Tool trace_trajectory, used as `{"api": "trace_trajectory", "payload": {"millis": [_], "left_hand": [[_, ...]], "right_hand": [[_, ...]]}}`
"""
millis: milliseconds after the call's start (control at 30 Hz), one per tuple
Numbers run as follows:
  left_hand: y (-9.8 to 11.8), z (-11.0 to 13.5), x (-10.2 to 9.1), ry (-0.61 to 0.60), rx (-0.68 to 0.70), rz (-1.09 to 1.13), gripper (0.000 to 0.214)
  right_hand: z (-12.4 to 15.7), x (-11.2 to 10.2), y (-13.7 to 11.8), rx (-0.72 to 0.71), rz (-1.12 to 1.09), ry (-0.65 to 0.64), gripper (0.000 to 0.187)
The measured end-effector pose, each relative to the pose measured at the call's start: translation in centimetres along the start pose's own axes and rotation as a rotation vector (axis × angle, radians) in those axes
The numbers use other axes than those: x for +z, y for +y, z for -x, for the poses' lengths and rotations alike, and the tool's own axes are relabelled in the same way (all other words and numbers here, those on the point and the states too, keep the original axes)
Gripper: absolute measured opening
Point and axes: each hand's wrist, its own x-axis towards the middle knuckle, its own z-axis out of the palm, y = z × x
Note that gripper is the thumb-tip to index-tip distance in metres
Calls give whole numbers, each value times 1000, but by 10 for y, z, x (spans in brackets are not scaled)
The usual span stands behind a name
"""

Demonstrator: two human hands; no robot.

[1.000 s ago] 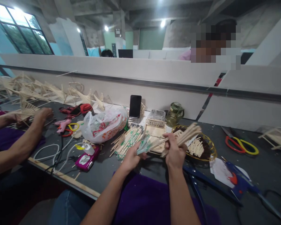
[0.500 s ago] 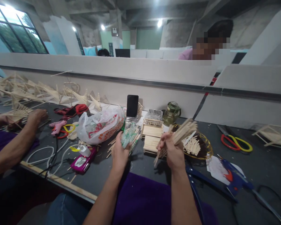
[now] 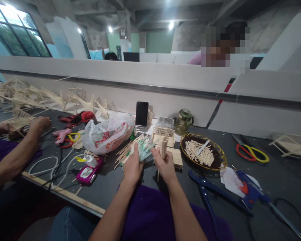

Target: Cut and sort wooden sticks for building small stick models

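Note:
My left hand (image 3: 132,167) is closed on a crinkled clear plastic wrapper (image 3: 145,149) with green print, its thumb pointing up. Right beside it, my right hand (image 3: 167,166) grips a bundle of thin wooden sticks (image 3: 164,144), held almost upright. Some stick ends poke out below the fist. Loose sticks (image 3: 122,154) lie on the table beyond the left hand. Behind the right hand stands a small piece built of wooden sticks (image 3: 177,158), partly hidden by that hand. A woven basket (image 3: 225,164) to its right holds many short stick pieces and a white pen-like object.
Blue long-handled pliers (image 3: 223,192), a blue glue gun (image 3: 251,190) and scissors (image 3: 252,153) lie at right. A phone (image 3: 141,113), a green jar (image 3: 184,120) and a plastic bag (image 3: 107,135) stand behind. A purple power strip (image 3: 90,172) and a co-worker's arm (image 3: 17,150) are at left.
My right hand has moved left with the stick bundle, which has swung from slanted to nearly upright. The wrapper in my left hand has tilted to the right; the basket is now uncovered.

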Motion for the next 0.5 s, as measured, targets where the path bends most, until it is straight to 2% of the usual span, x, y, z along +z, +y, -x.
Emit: {"api": "trace_trajectory", "payload": {"millis": [133, 333, 500], "left_hand": [[1, -1, 0, -4, -14, -12, 81], [1, 0, 0, 46, -47, 50, 86], [-1, -2, -5, 182, -123, 335, 83]], "right_hand": [[1, 4, 2, -20, 72, -20, 46], [-1, 4, 9, 55, -20, 46, 47], [-4, 4, 12, 99, -35, 120, 48]]}}
